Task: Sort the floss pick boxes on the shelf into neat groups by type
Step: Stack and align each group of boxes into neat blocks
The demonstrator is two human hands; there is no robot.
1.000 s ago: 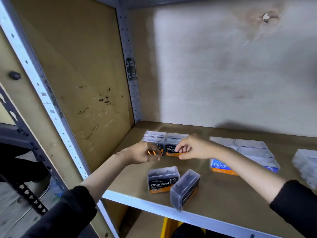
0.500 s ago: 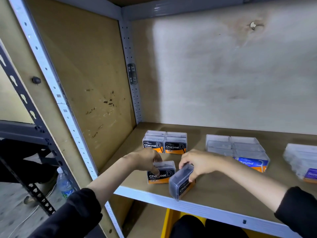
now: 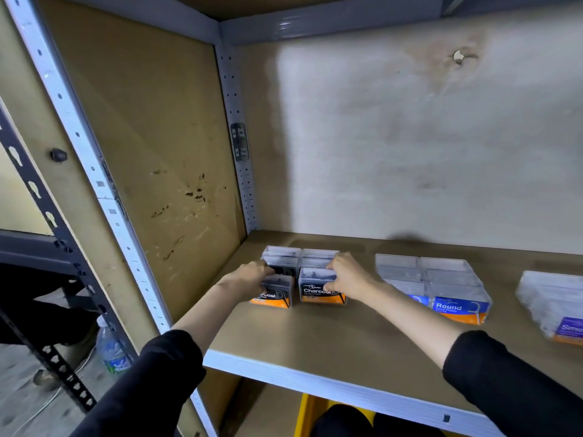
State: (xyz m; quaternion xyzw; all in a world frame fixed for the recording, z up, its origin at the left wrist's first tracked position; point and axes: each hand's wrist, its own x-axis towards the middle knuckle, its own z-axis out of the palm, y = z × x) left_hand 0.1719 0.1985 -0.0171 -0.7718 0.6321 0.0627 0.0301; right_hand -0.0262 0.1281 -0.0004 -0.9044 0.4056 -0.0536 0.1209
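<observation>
The floss pick boxes (image 3: 321, 287) are clear glossy plastic with printed paper labels; the shelf (image 3: 331, 339) looks like matt brown fibreboard, its uprights (image 3: 235, 127) painted perforated metal, sleeves (image 3: 151, 383) matt black cloth

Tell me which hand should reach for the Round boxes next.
Right, probably. The right hand grips the right front Charcoal box, next to the Round boxes. The left hand holds the left front Charcoal box, farther off, and would have to cross over.
</observation>
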